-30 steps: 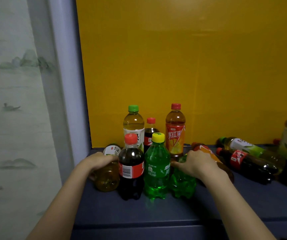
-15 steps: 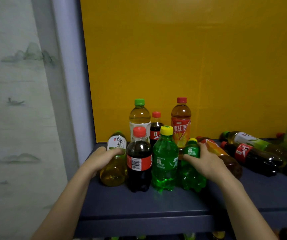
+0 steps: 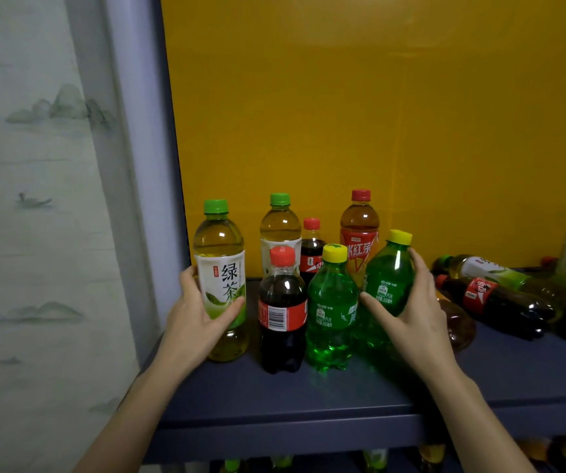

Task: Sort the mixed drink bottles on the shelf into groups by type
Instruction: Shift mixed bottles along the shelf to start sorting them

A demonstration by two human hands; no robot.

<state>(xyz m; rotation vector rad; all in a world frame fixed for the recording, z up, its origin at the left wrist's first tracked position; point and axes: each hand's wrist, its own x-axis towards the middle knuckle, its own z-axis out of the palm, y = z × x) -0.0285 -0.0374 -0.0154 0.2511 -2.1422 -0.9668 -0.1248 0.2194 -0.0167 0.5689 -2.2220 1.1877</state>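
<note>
Left grip (image 3: 196, 319): closed around the label of a green tea bottle (image 3: 220, 278), thumb across the front and fingers behind it.
Green tea bottle: upright at the front left of the shelf (image 3: 274, 397); whether its base rests on the shelf cannot be told.
Why there: it probably goes with the second green tea (image 3: 279, 230), which stands just behind with the same green cap.
Right grip (image 3: 418, 315): wrapped around a green soda bottle (image 3: 387, 285), thumb on the front and fingers round the far side.
Green soda bottle: tilted, its yellow cap leaning right and its body close beside a standing green soda (image 3: 331, 312).
Why tilted: it looks part-way through being stood up next to its twin, so the two sodas form a pair.
Front row: a cola bottle (image 3: 283, 315) stands between the held tea and the standing soda.
Back row: a small cola (image 3: 312, 247) and a red tea bottle (image 3: 360, 240) stand against the yellow panel (image 3: 377, 97).
Unsorted: a lying green tea (image 3: 486, 271) and a lying cola (image 3: 489, 298) are on their sides to the right, well apart from the upright group.
Writing: "绿茶" is printed large on the held tea, and "红茶" shows on the red tea's label. The front cola turns a barcode to the camera, and the soda print is too small to read.
Progress: the types are only partly grouped.
</note>
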